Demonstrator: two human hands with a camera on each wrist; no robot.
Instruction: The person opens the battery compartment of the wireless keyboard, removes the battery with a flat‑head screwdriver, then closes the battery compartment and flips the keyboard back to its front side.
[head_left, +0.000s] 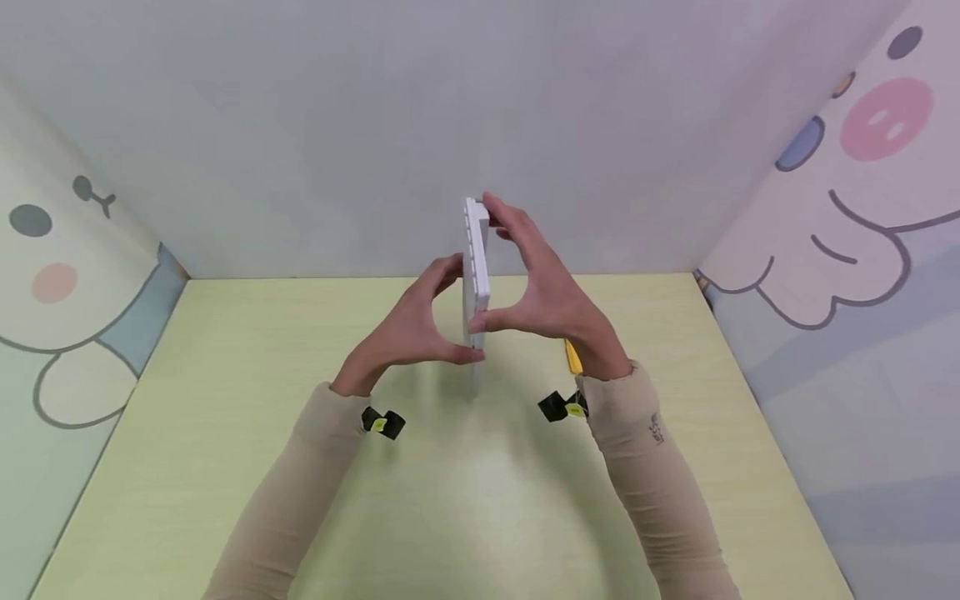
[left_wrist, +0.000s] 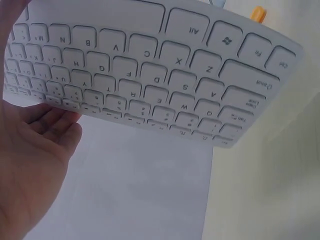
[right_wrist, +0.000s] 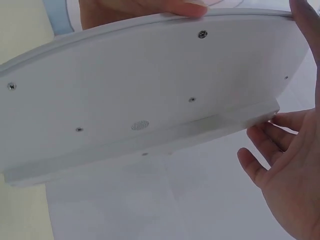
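We see a white keyboard (head_left: 476, 271) held on edge between both hands, raised above the table (head_left: 225, 400). The left hand (head_left: 411, 329) pinches its near lower edge between thumb and fingertips, with the key face turned toward this hand; in the left wrist view the keys (left_wrist: 150, 75) fill the frame above the left palm. The right hand (head_left: 542, 287) spans the keyboard from its top edge, under the fingertips, to its lower edge, under the thumb, and faces the flat underside (right_wrist: 150, 90), where small screws show. A yellow object (head_left: 573, 357) lies on the table just behind the right wrist, mostly hidden. Both forearms wear beige sleeves (head_left: 660, 483).
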